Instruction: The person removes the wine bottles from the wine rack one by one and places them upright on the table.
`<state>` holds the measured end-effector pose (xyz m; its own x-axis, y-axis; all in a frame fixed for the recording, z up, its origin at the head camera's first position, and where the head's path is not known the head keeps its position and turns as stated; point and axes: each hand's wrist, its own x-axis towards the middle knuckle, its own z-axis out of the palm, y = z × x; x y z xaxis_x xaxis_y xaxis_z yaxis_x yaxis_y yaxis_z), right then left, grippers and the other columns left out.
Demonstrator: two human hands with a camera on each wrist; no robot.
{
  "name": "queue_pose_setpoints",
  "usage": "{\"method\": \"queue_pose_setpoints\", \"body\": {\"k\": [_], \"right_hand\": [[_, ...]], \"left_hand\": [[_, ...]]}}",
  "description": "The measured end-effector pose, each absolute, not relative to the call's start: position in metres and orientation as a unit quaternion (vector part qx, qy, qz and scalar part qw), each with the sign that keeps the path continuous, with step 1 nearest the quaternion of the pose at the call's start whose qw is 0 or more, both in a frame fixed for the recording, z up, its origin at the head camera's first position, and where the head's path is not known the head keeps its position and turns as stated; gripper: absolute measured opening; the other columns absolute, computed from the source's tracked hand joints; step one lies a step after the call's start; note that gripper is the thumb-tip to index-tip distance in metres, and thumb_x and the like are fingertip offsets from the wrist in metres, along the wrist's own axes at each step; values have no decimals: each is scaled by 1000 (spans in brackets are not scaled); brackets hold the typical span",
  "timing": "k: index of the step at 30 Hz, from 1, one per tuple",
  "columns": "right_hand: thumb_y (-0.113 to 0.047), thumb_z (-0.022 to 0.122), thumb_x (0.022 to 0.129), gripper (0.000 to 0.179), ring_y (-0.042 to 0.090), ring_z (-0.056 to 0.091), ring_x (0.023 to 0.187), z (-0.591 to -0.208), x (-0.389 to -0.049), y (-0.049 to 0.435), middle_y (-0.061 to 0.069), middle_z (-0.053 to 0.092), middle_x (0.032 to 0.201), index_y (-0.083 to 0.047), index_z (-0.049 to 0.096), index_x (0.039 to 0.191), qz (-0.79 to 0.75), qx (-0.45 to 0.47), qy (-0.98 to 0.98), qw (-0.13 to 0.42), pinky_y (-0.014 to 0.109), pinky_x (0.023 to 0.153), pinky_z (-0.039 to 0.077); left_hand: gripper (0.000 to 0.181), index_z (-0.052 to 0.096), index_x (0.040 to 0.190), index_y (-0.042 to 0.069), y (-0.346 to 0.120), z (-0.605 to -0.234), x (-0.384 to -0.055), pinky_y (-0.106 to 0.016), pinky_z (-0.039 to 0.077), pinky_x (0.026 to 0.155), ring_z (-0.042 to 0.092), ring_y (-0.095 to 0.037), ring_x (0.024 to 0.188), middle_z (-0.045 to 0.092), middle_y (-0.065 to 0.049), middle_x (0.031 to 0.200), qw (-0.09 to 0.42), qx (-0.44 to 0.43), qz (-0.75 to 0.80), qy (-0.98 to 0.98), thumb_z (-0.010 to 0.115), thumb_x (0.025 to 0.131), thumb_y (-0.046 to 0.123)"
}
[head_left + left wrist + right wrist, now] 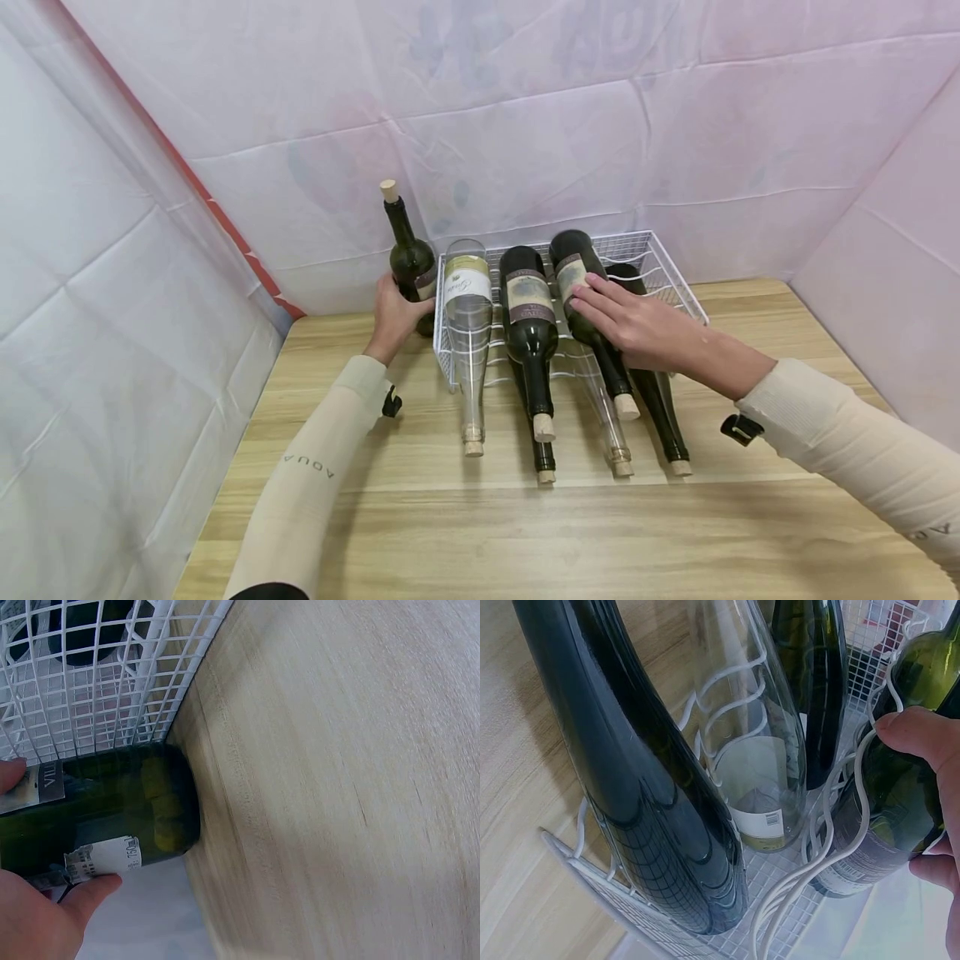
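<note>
My left hand [396,318] grips a dark green wine bottle [409,254] that stands upright, corked, against the left end of a white wire rack [681,287]. In the left wrist view the base of this green bottle [161,799] is beside the mesh side, with thumb and fingers around its labelled body. My right hand [648,329] holds another corked wine bottle [573,260], which lies slanted on the rack's upper wires, neck toward me. The right wrist view shows the thumb and a finger against this bottle [904,791]; part of the hand is cut off.
Beside the held bottle, a labelled dark bottle [529,312] and a clear bottle [468,321] lie on the upper wires. Below are a clear bottle [609,425] and dark ones [663,412], their corked necks jutting over the wooden table [480,533]. A fabric wall [525,167] stands behind.
</note>
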<state>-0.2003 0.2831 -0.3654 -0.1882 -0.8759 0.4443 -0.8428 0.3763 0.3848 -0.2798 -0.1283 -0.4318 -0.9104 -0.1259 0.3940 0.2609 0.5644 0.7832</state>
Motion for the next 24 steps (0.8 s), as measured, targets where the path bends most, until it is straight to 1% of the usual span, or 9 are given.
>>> {"method": "queue_pose_setpoints", "body": {"k": [5, 12, 15, 20, 24], "right_hand": [[14, 53, 66, 68, 52, 60, 128, -365, -201, 282, 33, 61, 138, 15, 57, 134, -27, 559, -769, 308, 54, 100, 56], [13, 51, 65, 69, 52, 61, 127, -364, -201, 281, 33, 62, 138, 16, 58, 133, -31, 561, -769, 306, 54, 100, 57], [13, 48, 65, 68, 52, 61, 126, -364, -201, 281, 34, 62, 137, 16, 59, 132, -33, 563, -765, 312, 54, 100, 57], [12, 46, 71, 61, 52, 63, 125, -364, -201, 283, 34, 63, 135, 16, 60, 131, -36, 567, -755, 328, 54, 100, 57], [10, 43, 76, 57, 51, 64, 123, -364, -202, 284, 34, 64, 134, 16, 60, 130, -36, 573, -744, 342, 55, 98, 58]], "left_hand": [[58, 64, 122, 2, -130, -431, -280, -41, 53, 99, 65, -26, 105, 70, -16, 118, 196, -47, -475, -856, 92, 74, 18], [64, 59, 128, -1, -132, -430, -277, -46, 51, 106, 64, -31, 113, 68, -19, 125, 176, -41, -476, -860, 91, 75, 17], [66, 58, 130, -1, -132, -430, -275, -46, 51, 108, 64, -31, 117, 67, -19, 127, 168, -41, -479, -861, 91, 76, 16], [71, 56, 134, 1, -136, -427, -273, -46, 51, 106, 62, -29, 115, 65, -17, 128, 156, -42, -494, -854, 91, 75, 20], [78, 55, 139, 4, -141, -426, -270, -49, 51, 105, 58, -29, 115, 62, -15, 129, 142, -48, -505, -850, 92, 75, 30]]}}
